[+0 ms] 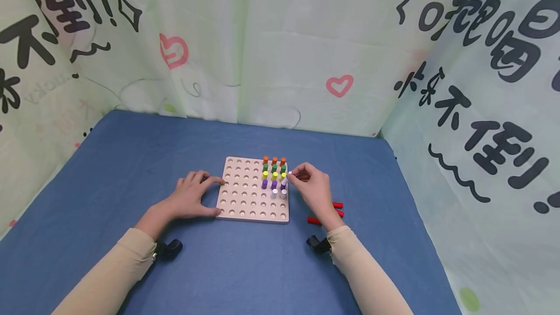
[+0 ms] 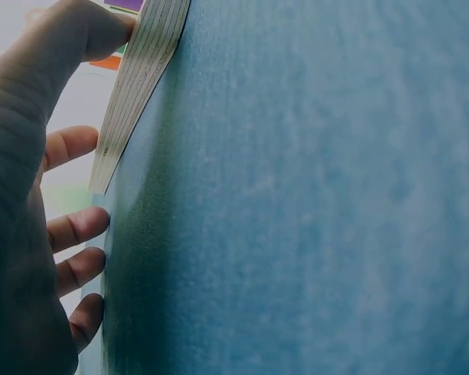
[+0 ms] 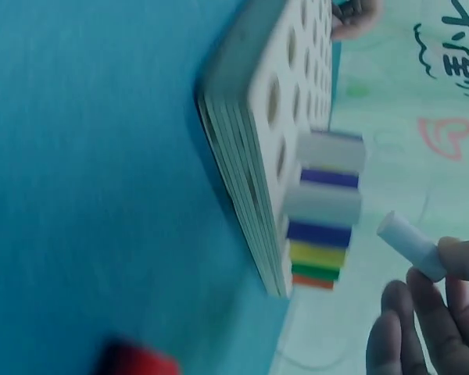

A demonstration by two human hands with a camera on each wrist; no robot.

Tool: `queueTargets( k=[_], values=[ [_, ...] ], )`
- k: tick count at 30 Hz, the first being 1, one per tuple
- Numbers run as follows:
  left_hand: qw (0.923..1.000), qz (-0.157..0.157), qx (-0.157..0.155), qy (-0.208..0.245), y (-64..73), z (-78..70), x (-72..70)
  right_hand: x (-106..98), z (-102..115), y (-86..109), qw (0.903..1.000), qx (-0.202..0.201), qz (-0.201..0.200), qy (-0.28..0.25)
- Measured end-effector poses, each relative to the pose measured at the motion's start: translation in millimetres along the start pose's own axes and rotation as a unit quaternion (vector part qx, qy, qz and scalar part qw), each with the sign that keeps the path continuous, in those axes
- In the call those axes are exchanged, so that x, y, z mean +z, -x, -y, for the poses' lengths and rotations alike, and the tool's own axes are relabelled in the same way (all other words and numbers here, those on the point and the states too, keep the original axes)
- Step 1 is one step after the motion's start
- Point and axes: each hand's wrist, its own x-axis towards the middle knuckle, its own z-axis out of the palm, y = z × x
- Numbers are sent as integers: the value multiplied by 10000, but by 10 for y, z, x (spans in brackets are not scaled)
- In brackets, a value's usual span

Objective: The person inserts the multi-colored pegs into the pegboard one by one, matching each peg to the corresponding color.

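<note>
A pale wooden pegboard [image 1: 245, 193] with rows of round holes lies in the middle of the cloth. My left hand [image 1: 192, 196] rests against its left edge, thumb at the near corner and index finger farther up; the left wrist view shows the thumb [image 2: 102, 31] on the board's layered side. Between thumb and fingertips, my right hand [image 1: 314, 188] pinches a white peg [image 3: 410, 244], tilted in the air above the board's right side. Orange, green, yellow and purple pegs [image 1: 264, 184] stand in rows there, with two white pegs [image 1: 274, 193] nearest me.
Several red pegs [image 1: 314, 220] lie loose on the blue cloth [image 1: 245, 271], partly hidden under the right wrist. A light printed curtain [image 1: 271, 62] hangs behind and along both sides. Each wrist wears a black camera [image 1: 169, 249].
</note>
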Motion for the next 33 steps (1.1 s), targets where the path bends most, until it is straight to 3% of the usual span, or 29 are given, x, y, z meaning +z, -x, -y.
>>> queueTargets(
  k=[7,13,33],
  values=[
    [10000,17,-3,-6,-8,2,5,203,26,76,9998,-206,-18,-6],
    [10000,23,15,-8,-12,16,16,315,57,105,9995,-170,237,97],
    [10000,-44,-2,3,3,26,34,461,60,106,9950,-361,815,454]
  ],
)
